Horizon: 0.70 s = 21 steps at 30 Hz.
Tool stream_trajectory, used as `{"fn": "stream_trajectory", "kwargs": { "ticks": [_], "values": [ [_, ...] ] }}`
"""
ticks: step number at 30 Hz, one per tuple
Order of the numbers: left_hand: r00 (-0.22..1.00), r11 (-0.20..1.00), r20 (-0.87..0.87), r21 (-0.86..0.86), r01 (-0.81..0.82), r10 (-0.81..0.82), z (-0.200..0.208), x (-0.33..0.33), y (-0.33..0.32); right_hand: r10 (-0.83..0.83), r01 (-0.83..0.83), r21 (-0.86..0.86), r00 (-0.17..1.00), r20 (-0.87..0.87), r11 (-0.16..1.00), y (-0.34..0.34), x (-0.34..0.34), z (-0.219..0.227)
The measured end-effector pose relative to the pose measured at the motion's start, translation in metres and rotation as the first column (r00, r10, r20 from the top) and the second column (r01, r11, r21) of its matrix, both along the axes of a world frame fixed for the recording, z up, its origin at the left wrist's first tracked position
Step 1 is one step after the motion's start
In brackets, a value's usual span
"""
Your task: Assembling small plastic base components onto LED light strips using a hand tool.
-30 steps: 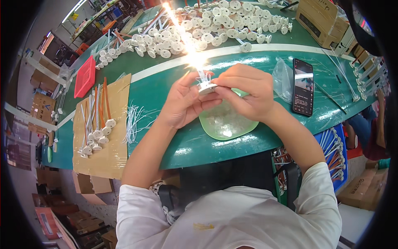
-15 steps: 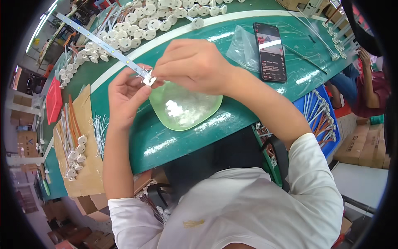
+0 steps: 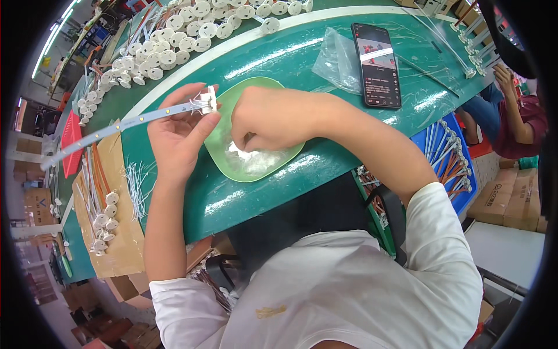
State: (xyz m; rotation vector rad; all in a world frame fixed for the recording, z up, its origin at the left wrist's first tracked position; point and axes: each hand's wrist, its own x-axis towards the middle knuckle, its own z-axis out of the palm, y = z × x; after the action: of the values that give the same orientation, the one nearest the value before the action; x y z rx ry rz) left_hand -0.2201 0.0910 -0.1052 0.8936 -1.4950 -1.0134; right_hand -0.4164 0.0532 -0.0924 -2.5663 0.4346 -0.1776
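My left hand [image 3: 179, 139] is closed on a light-blue LED strip [image 3: 125, 124], held near one end between thumb and fingers. A round white end cap [image 3: 211, 99] sits at that end, with short white wires beside it. The strip's other end reaches out to the left. Over the green bowl [image 3: 218, 160] my right hand [image 3: 270, 119] is curled, its fingers dipping toward small white pieces [image 3: 261, 163] inside. Its fingertips are mostly hidden, so what they pinch cannot be seen.
A phone [image 3: 379, 67] and a clear plastic bag [image 3: 338, 61] lie beyond the bowl. Many white-capped strips [image 3: 168, 55] are heaped at the far left. White wires [image 3: 136, 189] lie beside cardboard [image 3: 125, 256]. A blue crate [image 3: 472, 174] stands right; another person [image 3: 517, 125] sits behind it.
My right hand has left the strip's end and moved down right into the bowl. The strip has swung from pointing up-left to pointing down-left, still in my left hand.
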Motion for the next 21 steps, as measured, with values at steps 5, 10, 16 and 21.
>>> {"fn": "stream_trajectory", "kwargs": {
  "ticks": [5,10,16,21],
  "values": [
    [1.000,1.000,-0.008,-0.006,-0.004,0.004,0.000,0.001,0.000,-0.061,0.040,0.097,0.974,0.220,0.994,-0.002,-0.001,-0.001],
    [0.998,0.999,-0.046,-0.011,-0.032,0.031,-0.002,0.005,-0.003,-0.118,0.082,0.128,0.945,0.305,0.988,-0.002,0.000,0.003],
    [0.995,0.999,-0.088,-0.014,-0.043,0.041,-0.004,0.008,-0.003,-0.305,0.199,0.255,0.813,0.496,0.946,-0.002,0.001,0.006],
    [0.987,1.000,-0.157,-0.022,0.019,-0.022,-0.007,0.010,-0.004,-0.401,0.242,0.338,0.729,0.555,0.909,-0.001,0.003,0.007]
  ]
}}
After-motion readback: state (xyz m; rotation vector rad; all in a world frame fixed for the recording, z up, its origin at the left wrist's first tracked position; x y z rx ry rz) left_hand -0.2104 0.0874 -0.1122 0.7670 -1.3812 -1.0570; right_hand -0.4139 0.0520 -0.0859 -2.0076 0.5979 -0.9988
